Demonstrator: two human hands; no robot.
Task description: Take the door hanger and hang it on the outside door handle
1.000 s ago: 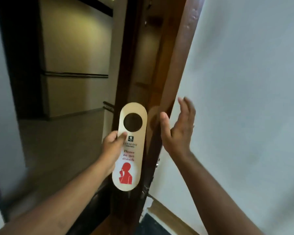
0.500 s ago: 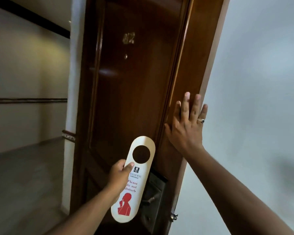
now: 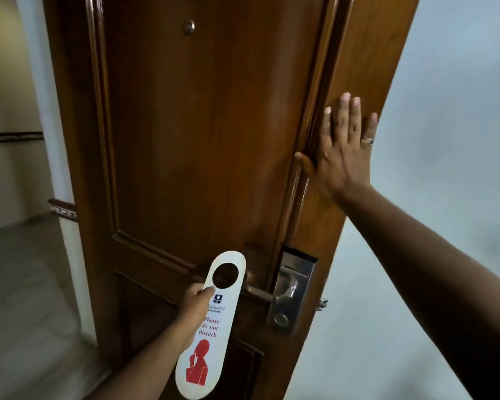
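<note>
My left hand (image 3: 195, 308) grips a cream door hanger (image 3: 208, 327) by its left edge; it carries red "Please do not disturb" text and a red figure. Its round hole sits just left of the lever door handle (image 3: 259, 293), and the hanger's upper part covers the lever's tip. The lever comes out of a metal lock plate (image 3: 293, 293) on the brown wooden door (image 3: 202, 145). My right hand (image 3: 341, 151) lies flat with fingers spread on the door's right stile, near its edge, well above the lock.
A pale wall (image 3: 445, 140) fills the right side beside the door's edge. To the left a corridor with a grey floor (image 3: 26, 298) and a cream wall opens. A peephole (image 3: 189, 27) sits high on the door.
The door's outer face has swung round to fill the view and the lock plate now shows fully. The hanger's hole has come close to the lever. My right hand stays flat on the door.
</note>
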